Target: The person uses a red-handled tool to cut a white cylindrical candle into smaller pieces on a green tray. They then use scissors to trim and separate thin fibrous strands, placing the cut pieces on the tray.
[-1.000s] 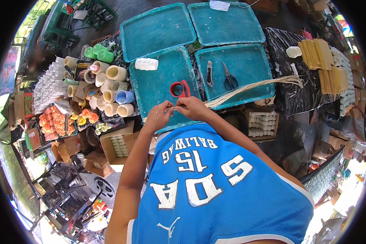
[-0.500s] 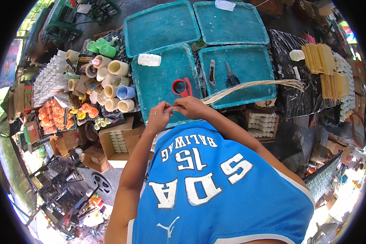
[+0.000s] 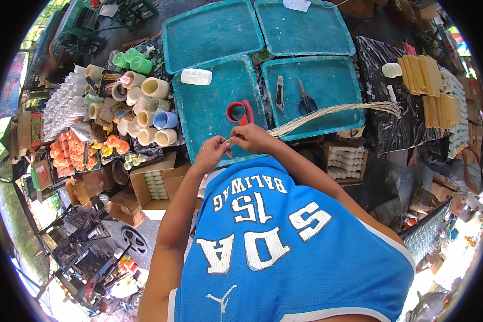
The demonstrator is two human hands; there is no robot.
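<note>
At far left of the frame stand stacked white, narrow plastic-looking pieces (image 3: 64, 112), with a heap of orange moulded pieces (image 3: 64, 155) below. Next come cream-coloured hollow cylinders (image 3: 165, 138), some lying with open ends showing. A white ridged cylinder (image 3: 196, 77) lies on the left-hand teal tray (image 3: 214, 99). At frame centre, the left hand (image 3: 211, 153) has thumb and fingers pinched on a small pale piece (image 3: 228, 144), too small to identify. Above it rests a red ring-shaped dispenser (image 3: 248, 114). The right hand (image 3: 254, 139), fingers curled, pinches the same piece. On the right-hand teal tray (image 3: 335, 80) lie a box cutter (image 3: 280, 94) and dark-handled scissors (image 3: 307, 104). A bundle of long, thin cream strands (image 3: 327, 111) runs from behind the right hand, across that tray, onto black plastic sheeting (image 3: 378, 129) at right, near yellow slabs (image 3: 419, 75).
</note>
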